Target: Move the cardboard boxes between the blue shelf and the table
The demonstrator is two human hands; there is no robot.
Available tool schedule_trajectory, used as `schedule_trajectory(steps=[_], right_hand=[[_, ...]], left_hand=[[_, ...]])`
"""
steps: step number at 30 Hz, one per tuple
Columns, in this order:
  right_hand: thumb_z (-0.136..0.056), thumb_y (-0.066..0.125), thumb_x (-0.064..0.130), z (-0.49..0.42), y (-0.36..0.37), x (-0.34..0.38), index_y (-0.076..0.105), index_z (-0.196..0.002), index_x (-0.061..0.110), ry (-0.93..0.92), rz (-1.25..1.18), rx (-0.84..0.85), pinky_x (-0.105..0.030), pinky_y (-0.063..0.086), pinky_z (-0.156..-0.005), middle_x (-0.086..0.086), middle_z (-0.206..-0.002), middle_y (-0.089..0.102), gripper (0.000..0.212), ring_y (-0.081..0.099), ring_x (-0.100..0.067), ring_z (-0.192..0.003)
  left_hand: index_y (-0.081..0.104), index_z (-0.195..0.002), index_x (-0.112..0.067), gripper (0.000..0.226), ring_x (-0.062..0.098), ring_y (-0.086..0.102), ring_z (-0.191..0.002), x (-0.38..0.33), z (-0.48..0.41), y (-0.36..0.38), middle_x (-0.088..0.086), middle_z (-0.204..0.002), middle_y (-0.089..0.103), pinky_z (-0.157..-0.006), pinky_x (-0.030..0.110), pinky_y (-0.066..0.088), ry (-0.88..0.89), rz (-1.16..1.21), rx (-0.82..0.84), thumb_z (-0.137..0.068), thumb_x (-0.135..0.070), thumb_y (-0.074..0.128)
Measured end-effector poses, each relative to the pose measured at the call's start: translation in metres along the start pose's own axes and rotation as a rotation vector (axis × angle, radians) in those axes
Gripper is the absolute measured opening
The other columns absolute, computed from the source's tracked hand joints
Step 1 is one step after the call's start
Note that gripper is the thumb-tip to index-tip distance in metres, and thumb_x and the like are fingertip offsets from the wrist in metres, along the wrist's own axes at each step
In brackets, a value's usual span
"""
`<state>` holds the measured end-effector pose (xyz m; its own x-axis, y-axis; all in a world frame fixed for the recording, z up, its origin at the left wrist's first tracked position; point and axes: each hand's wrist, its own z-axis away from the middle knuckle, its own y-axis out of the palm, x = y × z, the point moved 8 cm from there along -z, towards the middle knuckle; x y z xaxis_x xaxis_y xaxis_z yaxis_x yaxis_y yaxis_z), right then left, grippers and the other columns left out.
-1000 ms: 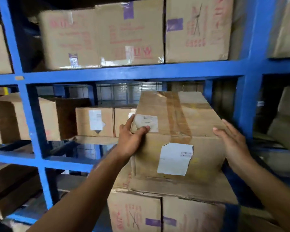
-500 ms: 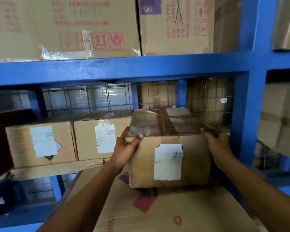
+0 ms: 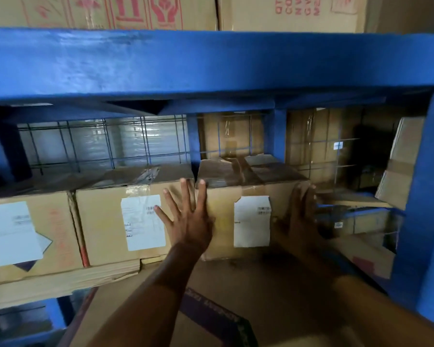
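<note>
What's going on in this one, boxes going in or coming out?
A person has both hands flat against the front of a labelled cardboard box inside the blue shelf. The left hand, fingers spread, lies at its left edge. The right hand, blurred, lies near its right edge. The box stands beside a neighbouring box. With neither hand gripping it, it is probably being pushed in.
</note>
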<state>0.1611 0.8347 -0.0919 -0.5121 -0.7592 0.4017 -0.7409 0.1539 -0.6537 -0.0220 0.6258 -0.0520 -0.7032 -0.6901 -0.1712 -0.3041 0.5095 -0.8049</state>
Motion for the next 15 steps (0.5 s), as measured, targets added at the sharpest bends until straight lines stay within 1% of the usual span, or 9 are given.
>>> schedule_trajectory(steps=[1, 3, 4, 5, 8, 10, 12, 13, 15], right_hand=[[-0.092, 0.062, 0.046, -0.014, 0.014, -0.006, -0.004, -0.161, 0.016, 0.009, 0.025, 0.138, -0.059, 0.013, -0.121, -0.018, -0.167, -0.015, 0.100, -0.003, -0.041, -0.154], [-0.093, 0.064, 0.042, -0.035, 0.038, -0.009, -0.012, -0.159, 0.015, -0.015, 0.082, 0.409, -0.057, 0.014, -0.124, -0.014, -0.166, -0.023, 0.104, -0.009, -0.036, -0.155], [-0.095, 0.062, 0.040, -0.040, 0.047, -0.009, -0.013, -0.158, 0.013, -0.024, 0.101, 0.511, -0.054, 0.014, -0.124, -0.013, -0.165, -0.025, 0.102, -0.010, -0.033, -0.155], [-0.096, 0.061, 0.039, -0.043, 0.056, -0.010, -0.015, -0.158, 0.012, -0.022, 0.106, 0.577, -0.051, 0.014, -0.125, -0.012, -0.165, -0.026, 0.102, -0.010, -0.031, -0.155], [-0.095, 0.063, 0.040, -0.047, 0.059, -0.010, -0.015, -0.158, 0.013, -0.015, 0.139, 0.599, -0.050, 0.016, -0.125, -0.009, -0.164, -0.028, 0.103, -0.011, -0.030, -0.155], [-0.094, 0.064, 0.042, -0.046, 0.050, -0.013, -0.011, -0.160, 0.017, 0.006, 0.178, 0.615, -0.048, 0.020, -0.124, -0.006, -0.166, -0.023, 0.102, -0.006, -0.029, -0.156], [-0.091, 0.066, 0.045, -0.046, 0.037, -0.009, -0.003, -0.161, 0.021, 0.024, 0.148, 0.618, -0.046, 0.021, -0.123, -0.004, -0.169, -0.012, 0.101, 0.001, -0.027, -0.156], [-0.089, 0.068, 0.046, -0.045, 0.030, -0.003, 0.004, -0.161, 0.021, 0.036, 0.104, 0.609, -0.046, 0.024, -0.122, -0.004, -0.170, -0.002, 0.100, 0.008, -0.027, -0.155], [-0.087, 0.073, 0.038, -0.037, 0.018, 0.021, 0.018, -0.158, 0.019, 0.014, -0.034, 0.564, -0.046, 0.031, -0.119, -0.007, -0.166, 0.017, 0.092, 0.024, -0.028, -0.151]], left_hand=[[-0.019, -0.157, -0.039, 0.092, 0.052, -0.020, -0.150, 0.004, -0.007, 0.007, 0.008, -0.167, -0.028, -0.111, 0.081, 0.001, 0.010, -0.046, 0.029, -0.096, -0.056, 0.048], [-0.017, -0.157, -0.040, 0.095, 0.054, -0.022, -0.149, 0.008, -0.016, 0.021, 0.008, -0.165, -0.033, -0.111, 0.081, 0.005, 0.025, -0.098, 0.082, -0.094, -0.058, 0.050], [-0.016, -0.158, -0.039, 0.097, 0.055, -0.024, -0.147, 0.008, -0.019, 0.028, 0.009, -0.163, -0.035, -0.113, 0.079, 0.006, 0.035, -0.109, 0.100, -0.092, -0.061, 0.051], [-0.016, -0.158, -0.038, 0.101, 0.056, -0.026, -0.146, 0.007, -0.021, 0.032, 0.009, -0.162, -0.038, -0.115, 0.076, 0.006, 0.045, -0.110, 0.112, -0.089, -0.064, 0.053], [-0.021, -0.157, -0.036, 0.114, 0.057, -0.031, -0.143, 0.006, -0.025, 0.038, 0.011, -0.159, -0.042, -0.119, 0.068, 0.009, 0.073, -0.125, 0.148, -0.081, -0.074, 0.056], [-0.020, -0.158, -0.036, 0.119, 0.056, -0.031, -0.143, 0.007, -0.024, 0.035, 0.010, -0.160, -0.042, -0.119, 0.066, 0.013, 0.083, -0.121, 0.189, -0.078, -0.074, 0.060], [-0.017, -0.159, -0.037, 0.119, 0.054, -0.029, -0.145, 0.007, -0.022, 0.027, 0.008, -0.162, -0.039, -0.120, 0.064, 0.014, 0.094, -0.090, 0.237, -0.079, -0.069, 0.065], [-0.016, -0.159, -0.038, 0.117, 0.052, -0.027, -0.147, 0.008, -0.019, 0.021, 0.006, -0.163, -0.037, -0.121, 0.062, 0.011, 0.091, -0.052, 0.262, -0.080, -0.066, 0.067], [-0.016, -0.158, -0.040, 0.116, 0.044, -0.023, -0.152, 0.013, -0.007, 0.006, 0.003, -0.165, -0.032, -0.124, 0.059, 0.007, 0.073, 0.056, 0.297, -0.083, -0.056, 0.071]])
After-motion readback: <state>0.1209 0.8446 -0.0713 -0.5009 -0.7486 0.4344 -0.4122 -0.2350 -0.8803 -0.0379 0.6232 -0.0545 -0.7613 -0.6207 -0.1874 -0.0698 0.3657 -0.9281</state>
